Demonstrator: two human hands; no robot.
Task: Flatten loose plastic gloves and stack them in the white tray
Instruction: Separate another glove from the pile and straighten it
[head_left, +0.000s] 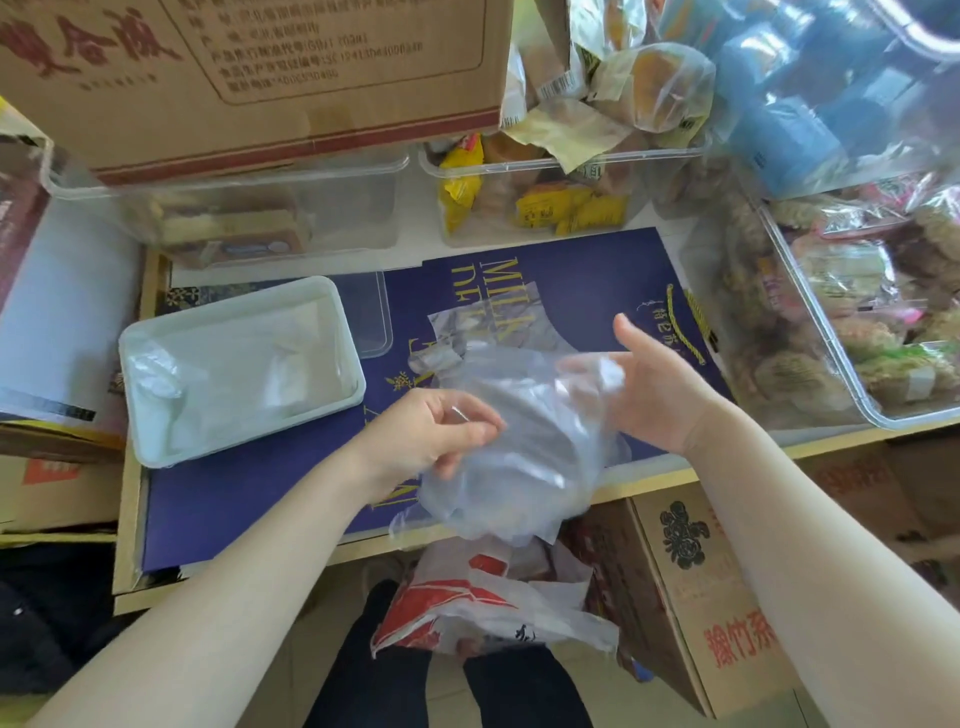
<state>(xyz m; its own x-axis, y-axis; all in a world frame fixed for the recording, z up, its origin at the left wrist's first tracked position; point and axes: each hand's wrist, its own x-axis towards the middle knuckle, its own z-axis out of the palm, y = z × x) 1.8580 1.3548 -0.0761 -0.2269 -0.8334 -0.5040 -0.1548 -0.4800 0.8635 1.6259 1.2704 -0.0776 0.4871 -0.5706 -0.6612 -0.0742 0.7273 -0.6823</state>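
A clear plastic glove (519, 447) hangs crumpled in the air between my hands, above the front edge of the dark blue board (270, 493). My left hand (431, 431) pinches its left side with curled fingers. My right hand (654, 384) holds its upper right part, thumb raised and fingers under the film. The white tray (156, 447) lies to the left on the board with flattened clear gloves inside. More loose clear plastic (467, 332) lies on the board behind the held glove.
Clear bins of snacks (540, 202) and a cardboard box (249, 78) line the back; another snack bin (857, 332) stands at the right. A red and white plastic bag (483, 608) hangs below the table edge. Cardboard boxes (711, 587) stand underneath.
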